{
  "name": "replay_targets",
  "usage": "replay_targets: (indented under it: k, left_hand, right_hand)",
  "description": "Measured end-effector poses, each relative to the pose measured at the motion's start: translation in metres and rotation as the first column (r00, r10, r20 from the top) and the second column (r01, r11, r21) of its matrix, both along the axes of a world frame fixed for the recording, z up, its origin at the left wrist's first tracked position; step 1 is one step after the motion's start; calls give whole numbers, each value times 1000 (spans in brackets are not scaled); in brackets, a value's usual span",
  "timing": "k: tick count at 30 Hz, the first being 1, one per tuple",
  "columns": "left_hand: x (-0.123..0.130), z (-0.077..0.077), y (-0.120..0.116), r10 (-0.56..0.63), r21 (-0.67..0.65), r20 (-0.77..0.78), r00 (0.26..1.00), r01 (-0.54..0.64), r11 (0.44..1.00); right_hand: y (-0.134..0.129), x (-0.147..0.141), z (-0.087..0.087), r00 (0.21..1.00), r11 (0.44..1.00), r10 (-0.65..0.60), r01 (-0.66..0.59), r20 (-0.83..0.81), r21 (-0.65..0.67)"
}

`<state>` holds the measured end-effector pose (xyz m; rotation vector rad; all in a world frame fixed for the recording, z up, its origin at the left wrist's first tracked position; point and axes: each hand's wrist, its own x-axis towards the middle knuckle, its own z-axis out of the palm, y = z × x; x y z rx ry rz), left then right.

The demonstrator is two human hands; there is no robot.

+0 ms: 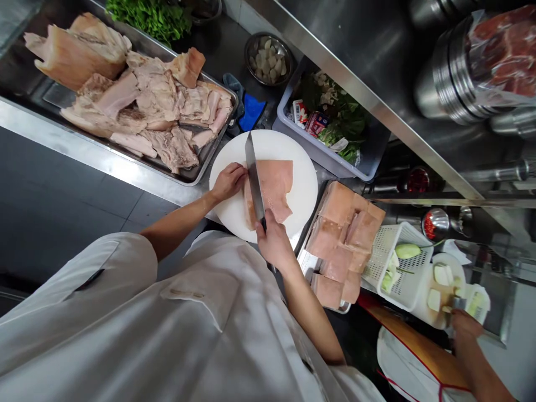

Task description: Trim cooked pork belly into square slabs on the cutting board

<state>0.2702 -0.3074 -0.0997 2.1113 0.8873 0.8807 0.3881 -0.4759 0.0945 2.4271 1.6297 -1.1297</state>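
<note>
Meat (pixel 276 184) lay central on the white board (pixel 305 181), knife (pixel 254 176) pointing to twelve o'clock; the right hand (pixel 274 239) closed round its handle (pixel 263 224) at six, the left hand (pixel 228 181), half-curled at nine, touched the meat's edge, grip unclear, seemingly steadying it.

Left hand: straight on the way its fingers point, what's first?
Probably the knife blade, right beside the left hand, with the meat slab beyond. Depth is unclear; the hand may already touch the blade.
</note>
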Motion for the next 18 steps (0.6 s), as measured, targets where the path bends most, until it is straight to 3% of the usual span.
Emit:
replay_targets:
  k: [3,8,10,13,15,18]
  left_hand:
    - [-1,1,1,-23,-23,-1,1000,23,999]
    - [-2,2,0,1,-22,-15,1000,-1,1000]
    - [-3,3,-2,1,-10,-15,1000,-1,1000]
    - [-4,4,-4,-4,-30,-21,1000,3,1000]
    - [-5,4,-5,8,-56,-29,1000,-9,998]
    - [-4,2,-7,38,-59,-44,998,-41,997]
  right_hand:
    - [1,1,-2,1000,1000,-3,3,-18,1]
    - [45,-2,-15,1000,999,-2,3,-10,52]
    - [36,-3,-10,1000,999,-6,7,-9,40]
    - [2,-4,3,1000,1000,-7,7,-9,-26]
    - [-6,-3,3,1000,998,-6,6,2,-63]
    - [30,-2,-20,1000,1000,-9,9,-3,0]
